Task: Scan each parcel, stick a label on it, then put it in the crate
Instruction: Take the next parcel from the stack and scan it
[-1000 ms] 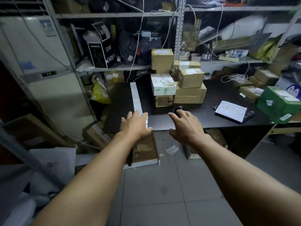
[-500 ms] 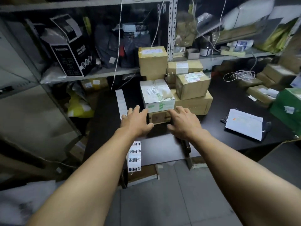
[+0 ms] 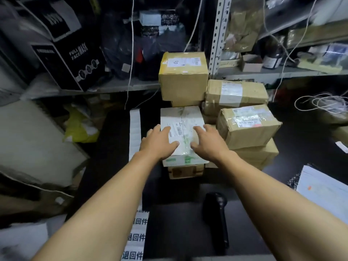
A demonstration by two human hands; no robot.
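Observation:
A white parcel (image 3: 181, 117) with a printed label lies on top of a small brown box (image 3: 185, 171) in the middle of the black table (image 3: 178, 223). My left hand (image 3: 157, 143) rests on its left top edge with straight fingers. Over the parcel's right side my right hand (image 3: 209, 143) is spread, fingers straight. A strip of labels (image 3: 134, 129) runs down the table to the left of the parcel. The black handheld scanner (image 3: 216, 217) lies on the table below my right arm. No crate is in view.
More brown parcels are stacked behind (image 3: 183, 76) and to the right (image 3: 246, 125) of the white one. A white envelope (image 3: 323, 193) lies at the table's right. Metal shelves (image 3: 278, 72) full of clutter stand behind, with a black carton (image 3: 62, 46) at left.
I have moved closer to the table. Both hands have reached forward from the table's front edge, past the small brown box, onto the top of the white parcel.

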